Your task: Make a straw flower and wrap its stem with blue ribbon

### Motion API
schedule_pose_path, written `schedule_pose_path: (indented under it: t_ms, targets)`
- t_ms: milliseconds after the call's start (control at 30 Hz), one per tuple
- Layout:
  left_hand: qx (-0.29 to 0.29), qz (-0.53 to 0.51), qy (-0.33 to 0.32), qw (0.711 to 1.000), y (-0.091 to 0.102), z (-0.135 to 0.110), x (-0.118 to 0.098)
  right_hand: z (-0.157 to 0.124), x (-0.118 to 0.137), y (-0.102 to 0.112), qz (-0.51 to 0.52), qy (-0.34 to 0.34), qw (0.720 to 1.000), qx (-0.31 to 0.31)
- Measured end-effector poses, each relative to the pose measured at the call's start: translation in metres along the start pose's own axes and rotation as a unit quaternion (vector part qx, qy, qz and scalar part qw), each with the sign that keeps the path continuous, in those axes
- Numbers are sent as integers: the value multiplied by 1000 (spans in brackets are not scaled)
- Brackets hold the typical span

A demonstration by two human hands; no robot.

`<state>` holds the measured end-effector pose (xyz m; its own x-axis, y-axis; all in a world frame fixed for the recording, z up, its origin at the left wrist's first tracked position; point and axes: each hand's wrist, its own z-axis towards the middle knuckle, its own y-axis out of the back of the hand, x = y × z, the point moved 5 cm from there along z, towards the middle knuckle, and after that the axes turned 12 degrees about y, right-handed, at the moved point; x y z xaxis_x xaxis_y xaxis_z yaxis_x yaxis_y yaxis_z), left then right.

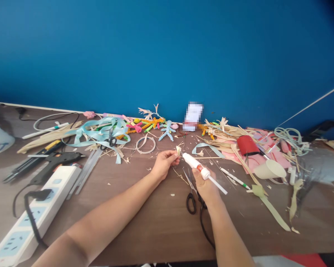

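My right hand (205,184) is wrapped around a white glue gun (193,162). A glue stick (218,185) sticks out of its back end, and a black cord (204,226) trails below. The gun's nozzle points left, close to a small pale cream piece (178,150) that looks like a folded strip or little flower. My left hand (164,163) pinches that piece between thumb and fingers. Whether the nozzle touches it I cannot tell. Scissors (191,202) with black handles lie on the table just left of my right hand, partly hidden by it.
A white power strip (36,215) and a black glue gun (57,163) lie at the left. Blue ribbon (100,129) and fuzzy coloured stems (167,129) line the back. At the right are a red roll (247,145), a cream cup (269,170) and a green strip (272,211).
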<state>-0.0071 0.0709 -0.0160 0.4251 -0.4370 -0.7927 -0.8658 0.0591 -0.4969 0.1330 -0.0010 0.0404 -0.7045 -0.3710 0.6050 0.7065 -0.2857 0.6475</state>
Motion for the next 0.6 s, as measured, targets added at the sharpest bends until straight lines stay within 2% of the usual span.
schedule_pose_path:
  t_ms: [267,600]
  targets:
    - [4,-1,-4,1000,-1,-1,-2,0,1,-2,9,16,1000,21]
    - [4,0,0,1000,1,1,0,-3,-6,-1,35,-17,999,13]
